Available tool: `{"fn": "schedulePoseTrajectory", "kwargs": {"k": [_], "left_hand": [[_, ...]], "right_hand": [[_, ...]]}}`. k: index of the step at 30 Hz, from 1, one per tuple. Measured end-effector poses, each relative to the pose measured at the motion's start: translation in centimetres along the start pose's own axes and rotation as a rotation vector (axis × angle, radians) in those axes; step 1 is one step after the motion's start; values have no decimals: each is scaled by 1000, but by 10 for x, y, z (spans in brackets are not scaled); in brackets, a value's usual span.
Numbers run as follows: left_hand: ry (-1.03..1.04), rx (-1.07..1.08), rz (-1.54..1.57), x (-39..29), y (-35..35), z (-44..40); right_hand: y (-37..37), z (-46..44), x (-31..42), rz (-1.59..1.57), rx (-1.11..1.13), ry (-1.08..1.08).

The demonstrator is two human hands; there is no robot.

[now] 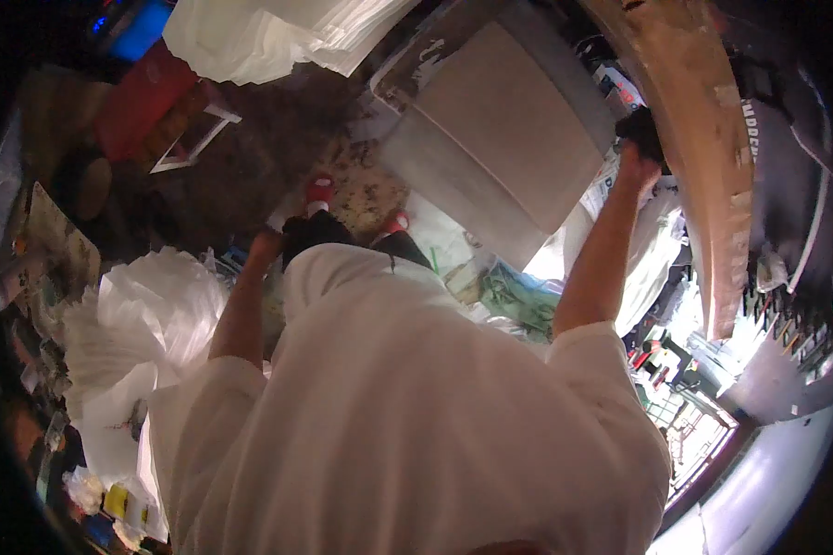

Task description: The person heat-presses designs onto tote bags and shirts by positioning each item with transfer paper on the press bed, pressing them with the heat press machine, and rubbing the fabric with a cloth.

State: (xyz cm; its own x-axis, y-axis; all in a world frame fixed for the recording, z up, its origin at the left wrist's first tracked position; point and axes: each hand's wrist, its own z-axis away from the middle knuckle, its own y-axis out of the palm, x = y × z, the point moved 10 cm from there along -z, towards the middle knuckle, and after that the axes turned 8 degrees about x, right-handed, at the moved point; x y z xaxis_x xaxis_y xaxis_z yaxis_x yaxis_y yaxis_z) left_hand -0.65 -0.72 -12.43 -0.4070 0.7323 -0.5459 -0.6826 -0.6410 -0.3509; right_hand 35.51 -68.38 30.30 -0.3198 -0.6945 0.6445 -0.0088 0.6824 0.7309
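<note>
My right hand (640,168) reaches up on the right, its fingers closed at a small black object (640,132) whose kind I cannot make out. Close by it are the brown cardboard sheet (680,102), curving down the right side, and a large grey-beige panel or flat box (509,120). My left hand (267,244) hangs low beside my thigh, dark and small in view, so its fingers are not clear. Nearest to it are my dark trousers (315,236) and crumpled white plastic sheeting (162,310).
White sheeting (282,37) hangs at the top. A red box (146,102) and a white frame (194,141) stand at the upper left. Green plastic bags (518,296) lie by my right side. My red shoes (319,190) are on a stained floor (366,180).
</note>
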Motion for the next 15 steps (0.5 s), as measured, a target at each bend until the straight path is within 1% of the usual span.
{"fn": "schedulePoseTrajectory", "kwargs": {"k": [2,3,4,5,6,7,8,9,10,11,12,13,14,15], "left_hand": [[12,40,-30,-11,-8,-7],[17,57,-46,-16,-10,-12],[10,-67,1,-21,-22,-20],[5,-191,48,-27,-35,-23],[12,-186,28,-39,-36,-25],[22,-140,225,-50,-34,-27],[26,-93,420,-61,-31,-26],[26,-85,400,-83,-35,-16],[-30,-70,465,-107,-41,-3],[-86,-62,534,-121,-44,4],[-83,-70,526,-127,-46,3],[-72,-55,482,-129,-45,1],[-61,-36,440,-124,-39,-2],[-61,-45,434,-104,-28,-8]], "right_hand": [[-1,20,10,-54,-90,46],[15,22,8,-88,-25,39],[35,31,1,-91,-34,24],[67,43,-17,-270,59,102],[101,57,-27,-447,152,177],[128,70,-23,-449,143,154],[164,89,-25,-569,148,235],[189,112,-19,-689,152,318],[206,140,-4,-894,146,391],[206,154,18,-849,186,392],[207,169,40,-803,225,392],[197,172,61,-543,77,248],[186,181,84,-250,-97,155],[173,182,97,-114,-124,109]]}}
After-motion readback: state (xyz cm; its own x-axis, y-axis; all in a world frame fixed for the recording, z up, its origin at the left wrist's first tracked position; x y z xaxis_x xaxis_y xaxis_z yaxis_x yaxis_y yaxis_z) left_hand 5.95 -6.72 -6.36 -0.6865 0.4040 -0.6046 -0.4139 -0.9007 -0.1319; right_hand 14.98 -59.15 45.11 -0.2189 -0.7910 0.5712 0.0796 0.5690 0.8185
